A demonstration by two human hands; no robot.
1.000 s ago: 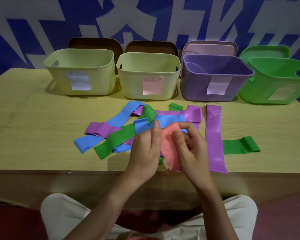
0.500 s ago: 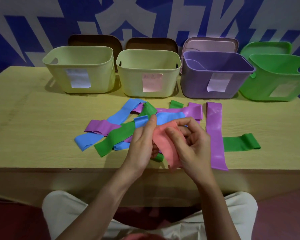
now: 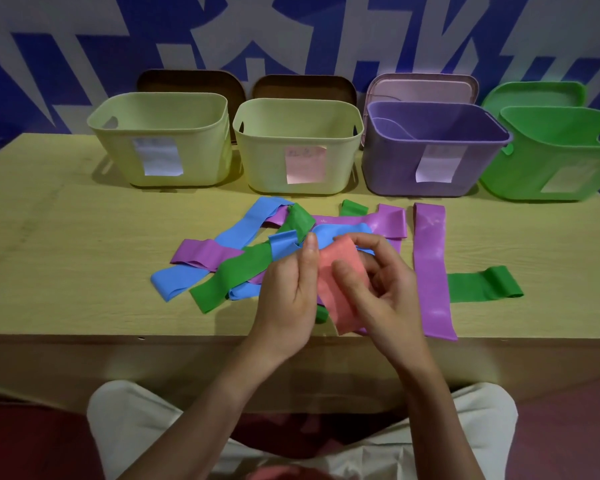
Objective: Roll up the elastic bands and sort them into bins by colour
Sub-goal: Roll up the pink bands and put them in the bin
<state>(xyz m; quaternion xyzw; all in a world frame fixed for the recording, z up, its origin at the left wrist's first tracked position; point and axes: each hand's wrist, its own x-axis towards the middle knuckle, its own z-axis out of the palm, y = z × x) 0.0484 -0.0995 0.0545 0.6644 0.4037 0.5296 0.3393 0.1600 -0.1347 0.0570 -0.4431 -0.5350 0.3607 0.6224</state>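
Head view. Blue-and-white wall behind; pale wooden table (image 3: pixel 66 237) fills mid-frame. Four bins along its far edge: two yellow-green, left bin (image 3: pixel 160 140) and pink-labelled bin (image 3: pixel 297 147), then purple bin (image 3: pixel 433 150), green bin (image 3: pixel 555 157) at right edge.

Centre: loose pile of blue, green and purple bands (image 3: pixel 250 258); one purple band (image 3: pixel 430 268) lies straight to the right.

Lower centre: both hands hold the red band (image 3: pixel 340 271) above the near edge. Left hand (image 3: pixel 288 296) fingers together, pressed on its left side; right hand (image 3: pixel 378 289) fingers curled, thumb pinching it.

Since a second ago the band has barely shortened; right fingers have curled further in. Judgement: rolling only begun, nothing visibly binned.
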